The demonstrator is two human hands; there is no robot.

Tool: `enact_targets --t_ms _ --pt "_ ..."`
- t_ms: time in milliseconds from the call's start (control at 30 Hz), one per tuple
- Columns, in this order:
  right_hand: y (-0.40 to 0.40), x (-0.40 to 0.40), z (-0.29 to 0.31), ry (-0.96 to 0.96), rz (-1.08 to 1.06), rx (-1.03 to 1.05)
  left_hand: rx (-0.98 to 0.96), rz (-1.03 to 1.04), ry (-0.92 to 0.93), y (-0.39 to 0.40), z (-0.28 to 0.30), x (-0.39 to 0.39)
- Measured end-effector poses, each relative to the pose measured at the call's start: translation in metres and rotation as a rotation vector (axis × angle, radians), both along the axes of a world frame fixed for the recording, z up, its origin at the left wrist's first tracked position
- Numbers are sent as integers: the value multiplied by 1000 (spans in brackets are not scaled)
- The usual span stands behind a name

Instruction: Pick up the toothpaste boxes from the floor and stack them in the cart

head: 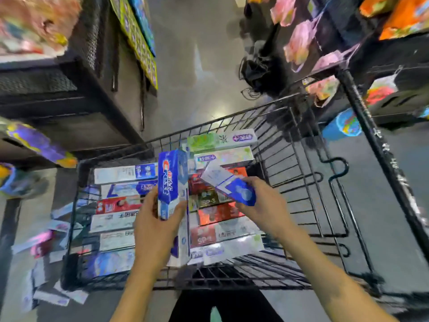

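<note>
Toothpaste boxes: approx. two rows stacked in cart below both hands; left hand grips upright blue box, right hand grips blue-white box; several more on floor left of left hand, so task part done.

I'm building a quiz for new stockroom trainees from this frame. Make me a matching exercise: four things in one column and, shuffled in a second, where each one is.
Things:
1. upright blue box
2. blue and white box
3. green box
4. loose boxes

Places:
A. on the floor, left of the cart
B. held by the right hand
C. lying at the cart's far end
D. held by the left hand

Pairs: 1-D, 2-B, 3-C, 4-A
</note>
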State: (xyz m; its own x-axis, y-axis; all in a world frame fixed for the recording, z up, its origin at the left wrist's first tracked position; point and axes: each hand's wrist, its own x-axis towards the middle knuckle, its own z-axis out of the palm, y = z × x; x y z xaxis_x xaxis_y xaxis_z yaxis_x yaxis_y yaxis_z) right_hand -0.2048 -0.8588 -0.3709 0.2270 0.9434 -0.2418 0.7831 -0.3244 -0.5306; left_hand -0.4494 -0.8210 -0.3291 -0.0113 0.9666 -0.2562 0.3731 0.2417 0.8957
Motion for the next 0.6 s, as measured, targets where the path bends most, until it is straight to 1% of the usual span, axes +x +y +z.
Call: enact_targets --t_ms 100,133,200,267,400,467,600 --pt "31 5 -48 -224 235 53 -10 56 13 9 -41 -10" --pt "39 5 -64 -268 283 64 -16 65 38 12 -56 -14" --pt "55 8 -94 -289 345 103 -16 77 81 14 -81 -16" --pt "68 9 -117 -296 381 140 -12 96 85 16 -98 -15" --pt "77 12 -148 -378 413 202 -30 82 60 16 -127 -15" --pt "75 12 -157 -416 388 260 -29 76 70 15 -137 -16" --pt "75 14 -165 -407 312 316 7 -8 115 12 -145 -11"
